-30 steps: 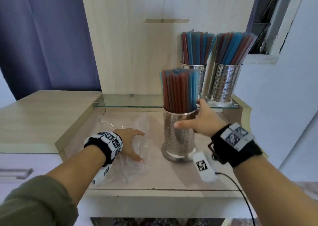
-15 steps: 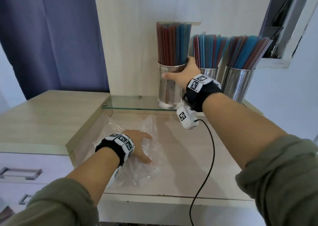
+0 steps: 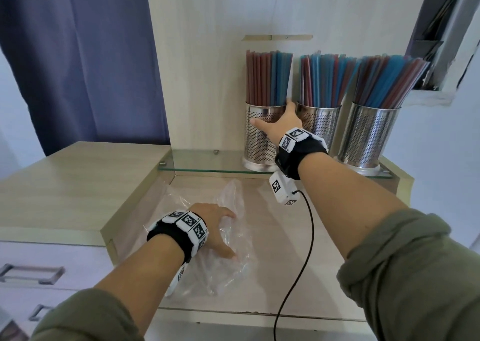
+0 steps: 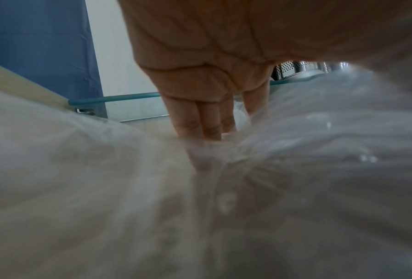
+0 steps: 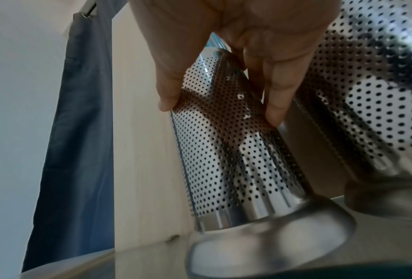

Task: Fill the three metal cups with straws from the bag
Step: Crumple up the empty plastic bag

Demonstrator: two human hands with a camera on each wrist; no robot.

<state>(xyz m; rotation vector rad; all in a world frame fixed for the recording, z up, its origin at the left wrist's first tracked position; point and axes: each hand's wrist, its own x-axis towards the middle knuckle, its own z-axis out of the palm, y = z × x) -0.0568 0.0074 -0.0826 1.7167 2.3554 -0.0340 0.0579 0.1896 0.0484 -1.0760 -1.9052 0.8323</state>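
Three perforated metal cups stand in a row on the glass shelf [image 3: 202, 160], each packed with red and blue straws [image 3: 267, 78]. My right hand [image 3: 272, 118] grips the left cup [image 3: 258, 145] near its rim. In the right wrist view the thumb [image 5: 167, 98] and fingers [image 5: 277, 109] wrap that cup [image 5: 236, 160], whose base sits on the shelf. The middle cup [image 3: 320, 123] and right cup [image 3: 368, 135] stand beside it. My left hand [image 3: 228, 234] presses flat on the crumpled clear plastic bag [image 3: 233, 260] on the lower wooden surface; its fingers [image 4: 200, 120] reach into the folds of the bag [image 4: 307, 188].
A black cable [image 3: 306, 239] hangs from my right wrist across the lower surface. A raised wooden top [image 3: 78, 184] and drawers with metal handles [image 3: 31, 273] lie to the left. A blue curtain [image 3: 78, 54] hangs behind, and the wood back panel [image 3: 202, 67] rises behind the cups.
My right hand lifted the filled cup off the lower surface and set it on the glass shelf, left of the other two. The left hand stayed on the bag.
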